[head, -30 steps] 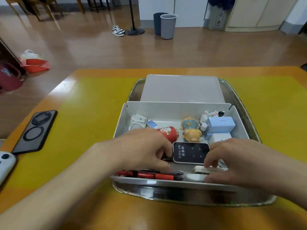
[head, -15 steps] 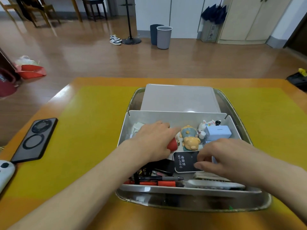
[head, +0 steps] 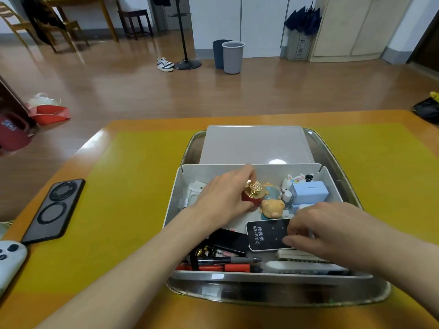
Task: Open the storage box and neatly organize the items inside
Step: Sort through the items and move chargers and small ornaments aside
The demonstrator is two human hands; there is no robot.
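The storage box [head: 251, 173] sits open in a metal tray [head: 280, 294] on the table [head: 133, 186]. The left hand [head: 223, 200] grips a red gold-capped bottle [head: 253, 195]: stand it upright in a far gap, clear of the pig figurine [head: 272, 208]. The right hand [head: 325, 230] pinches the black Wi-Fi device [head: 266, 235]; pens [head: 225, 263] crowd the near wall.

The left hand [head: 225, 200] has stood the red bottle [head: 252, 195] upright toward the box's far wall, gold cap up. The right hand [head: 332, 231] has slid onto the black remote [head: 266, 235].
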